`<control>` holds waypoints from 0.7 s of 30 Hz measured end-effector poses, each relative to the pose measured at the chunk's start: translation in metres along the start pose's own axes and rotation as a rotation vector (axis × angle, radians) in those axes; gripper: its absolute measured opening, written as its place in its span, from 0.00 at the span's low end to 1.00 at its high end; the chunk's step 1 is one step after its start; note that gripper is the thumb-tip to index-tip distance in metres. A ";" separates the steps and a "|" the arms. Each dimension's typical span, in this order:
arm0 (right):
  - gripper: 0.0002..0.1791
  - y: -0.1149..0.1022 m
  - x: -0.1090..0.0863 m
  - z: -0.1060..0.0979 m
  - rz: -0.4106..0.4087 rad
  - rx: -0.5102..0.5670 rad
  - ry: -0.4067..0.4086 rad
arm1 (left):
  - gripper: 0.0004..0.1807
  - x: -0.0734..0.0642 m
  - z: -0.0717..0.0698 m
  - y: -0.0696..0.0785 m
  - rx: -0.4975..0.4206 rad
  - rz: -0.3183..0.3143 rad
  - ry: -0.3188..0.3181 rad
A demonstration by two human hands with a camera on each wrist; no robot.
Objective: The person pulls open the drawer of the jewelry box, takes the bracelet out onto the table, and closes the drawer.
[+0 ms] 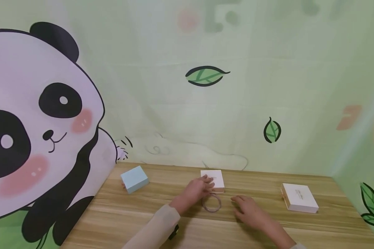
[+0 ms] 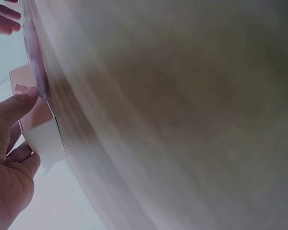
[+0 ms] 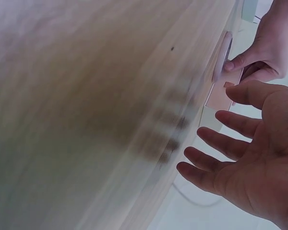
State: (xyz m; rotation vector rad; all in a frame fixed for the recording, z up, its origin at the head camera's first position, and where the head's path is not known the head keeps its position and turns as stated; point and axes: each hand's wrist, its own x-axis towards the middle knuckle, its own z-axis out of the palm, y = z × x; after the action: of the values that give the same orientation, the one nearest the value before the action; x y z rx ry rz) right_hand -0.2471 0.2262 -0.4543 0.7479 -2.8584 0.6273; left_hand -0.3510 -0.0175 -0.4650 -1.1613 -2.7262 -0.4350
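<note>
A white box [image 1: 216, 180] with a pinkish front and a small tab stands near the middle of the table. My left hand [image 1: 194, 192] grips it, fingers over its top and left side, thumb low at the front. The thumb tip is at the edge of a pale purple bangle [image 1: 212, 209], which lies flat on the table just before the box. From the left wrist view I see the bangle [image 2: 36, 60] almost edge-on beside the thumb. My right hand [image 1: 248, 211] hovers right of the bangle, fingers spread and holding nothing; the right wrist view shows its palm [image 3: 259, 163].
A light blue box [image 1: 134, 178] sits at the back left of the wooden table [image 1: 187, 238]. Another white box [image 1: 299, 197] with printed lettering lies at the right. A wall cloth [image 1: 162, 114] with a panda and leaves hangs behind the table.
</note>
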 end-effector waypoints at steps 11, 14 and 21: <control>0.24 0.000 -0.005 0.001 0.037 0.078 -0.002 | 0.23 0.006 0.003 -0.005 0.039 0.011 -0.015; 0.25 -0.002 -0.005 0.000 0.052 0.099 0.004 | 0.22 0.008 0.000 -0.005 0.055 0.014 -0.023; 0.24 -0.003 -0.002 -0.001 0.077 0.088 -0.012 | 0.20 0.011 -0.001 -0.007 0.083 0.047 0.003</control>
State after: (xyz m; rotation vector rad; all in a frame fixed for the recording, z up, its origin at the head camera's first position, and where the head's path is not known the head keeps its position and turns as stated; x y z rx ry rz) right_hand -0.2438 0.2258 -0.4529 0.6584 -2.8984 0.7661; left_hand -0.3640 -0.0153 -0.4626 -1.1989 -2.6809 -0.3136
